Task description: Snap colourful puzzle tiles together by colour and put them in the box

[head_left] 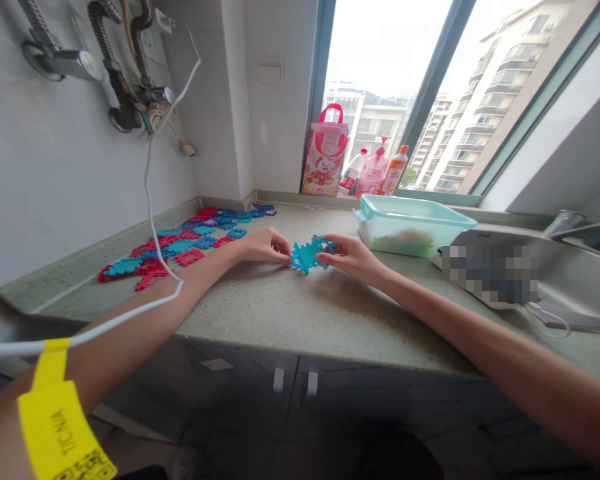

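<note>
Between my two hands, just above the countertop, is a small light-blue assembly of notched plastic building pieces (307, 255). My left hand (267, 247) pinches its left edge with thumb and fingertips. On the other side, my right hand (349, 257) grips the right part of it, fingers on top and thumb in front. Some of the pieces stand at an angle to one another. To the left, behind my left forearm, lie many flat red, blue and light-blue notched pieces (190, 259) spread over the counter; my forearm hides some of them.
A translucent mint plastic bin (405, 223) with something greenish inside stands right of my hands. Further right is a steel sink (575, 273). A pink bag (325, 160) and several bottles (373, 173) line the windowsill. A white cable (149, 187) with a yellow tag (65, 427) crosses the left side.
</note>
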A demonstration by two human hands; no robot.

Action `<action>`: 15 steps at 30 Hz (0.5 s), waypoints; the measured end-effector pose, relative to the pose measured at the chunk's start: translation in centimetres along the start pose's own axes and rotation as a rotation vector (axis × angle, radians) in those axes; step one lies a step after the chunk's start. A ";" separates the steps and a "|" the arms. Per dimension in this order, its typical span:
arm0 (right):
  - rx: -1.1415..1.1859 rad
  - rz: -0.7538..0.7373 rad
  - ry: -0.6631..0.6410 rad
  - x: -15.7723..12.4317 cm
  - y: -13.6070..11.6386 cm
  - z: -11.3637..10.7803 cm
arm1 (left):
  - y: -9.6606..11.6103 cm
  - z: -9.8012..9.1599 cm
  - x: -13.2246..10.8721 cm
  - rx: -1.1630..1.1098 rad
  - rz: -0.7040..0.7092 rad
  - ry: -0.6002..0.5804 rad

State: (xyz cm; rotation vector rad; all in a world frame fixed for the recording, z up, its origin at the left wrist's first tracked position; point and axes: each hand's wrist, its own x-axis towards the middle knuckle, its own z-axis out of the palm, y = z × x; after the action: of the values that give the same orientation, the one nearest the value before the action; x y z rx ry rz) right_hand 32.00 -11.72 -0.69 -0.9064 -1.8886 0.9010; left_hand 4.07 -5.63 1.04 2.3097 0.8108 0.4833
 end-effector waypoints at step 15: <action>-0.336 -0.080 0.135 -0.2 -0.6 -1.0 | -0.3 0.3 0.5 0.139 0.092 0.059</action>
State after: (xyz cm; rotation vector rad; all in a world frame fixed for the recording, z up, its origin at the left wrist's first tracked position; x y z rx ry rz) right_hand 32.83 -11.95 0.19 -1.0526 -1.9752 0.4686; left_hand 4.47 -5.31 0.70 2.4802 0.7909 0.5540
